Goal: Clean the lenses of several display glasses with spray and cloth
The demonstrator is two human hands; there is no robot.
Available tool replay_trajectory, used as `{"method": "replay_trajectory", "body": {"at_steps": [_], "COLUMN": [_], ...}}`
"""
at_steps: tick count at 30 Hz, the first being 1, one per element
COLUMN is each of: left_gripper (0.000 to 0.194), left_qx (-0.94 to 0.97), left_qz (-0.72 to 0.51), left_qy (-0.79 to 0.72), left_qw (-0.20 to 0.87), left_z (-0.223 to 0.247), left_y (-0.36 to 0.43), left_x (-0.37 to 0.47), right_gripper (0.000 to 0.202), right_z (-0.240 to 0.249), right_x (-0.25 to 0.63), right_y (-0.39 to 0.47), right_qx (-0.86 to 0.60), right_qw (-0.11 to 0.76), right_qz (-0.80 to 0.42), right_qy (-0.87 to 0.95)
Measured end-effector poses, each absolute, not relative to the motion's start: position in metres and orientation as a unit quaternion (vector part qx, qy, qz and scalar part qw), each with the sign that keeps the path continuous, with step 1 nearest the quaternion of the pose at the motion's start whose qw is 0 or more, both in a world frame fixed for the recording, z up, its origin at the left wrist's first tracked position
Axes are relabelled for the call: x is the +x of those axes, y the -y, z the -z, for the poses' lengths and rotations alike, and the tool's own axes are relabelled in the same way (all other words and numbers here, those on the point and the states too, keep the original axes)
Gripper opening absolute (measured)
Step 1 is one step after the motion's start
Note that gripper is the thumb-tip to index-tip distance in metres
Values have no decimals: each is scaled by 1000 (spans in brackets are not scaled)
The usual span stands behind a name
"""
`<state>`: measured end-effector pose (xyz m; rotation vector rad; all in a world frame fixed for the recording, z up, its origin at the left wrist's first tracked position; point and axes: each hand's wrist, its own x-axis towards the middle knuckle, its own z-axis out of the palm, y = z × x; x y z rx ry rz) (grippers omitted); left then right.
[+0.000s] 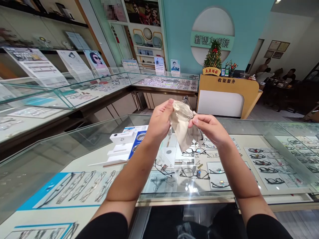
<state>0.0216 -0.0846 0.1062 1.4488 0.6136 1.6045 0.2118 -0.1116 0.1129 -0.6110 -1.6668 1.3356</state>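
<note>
Above the glass counter, my left hand (161,119) is closed on a cream cleaning cloth (182,131) whose loose end hangs down. The cloth is bunched against a pair of glasses (191,116), and covers much of them. With thumb and fingers pinched, my right hand (208,126) grips the dark rim of the glasses at their right side. One dark temple hangs below the right hand. Under both hands, inside the counter, several eyeglass frames lie on display, among them a dark pair (194,173).
The glass counter (117,124) spans the width before me. White boxes (122,144) with a blue panel stand left of my hands. More display cases (164,83) line the left and back. A wooden cashier desk (228,83) stands beyond; people (265,74) sit at far right.
</note>
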Motion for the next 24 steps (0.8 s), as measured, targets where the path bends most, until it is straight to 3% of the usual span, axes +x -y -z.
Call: {"method": "replay_trajectory", "body": {"at_steps": [11, 16, 20, 23, 24], "left_gripper": [41, 42, 30, 19, 27], "left_qx": [688, 707, 768, 761, 758], "left_qz": [-516, -481, -400, -482, -518], "left_qy": [-287, -289, -327, -329, -308], "left_qw": [422, 431, 379, 284, 249], "left_z": [-111, -102, -105, -115, -118], "left_y": [92, 91, 89, 92, 94], "left_x": [21, 31, 17, 0, -3], "right_gripper": [50, 52, 48, 45, 44], "right_z": [-111, -107, -110, -114, -115], "right_x": [212, 205, 209, 217, 219], "right_y": [109, 111, 112, 111, 111], "right_qx": [-260, -241, -236, -244, -244], "right_qw": [556, 545, 545, 515, 498], "right_qz": [-446, -486, -495, -499, -500], "right_qy": [652, 640, 634, 653, 665]}}
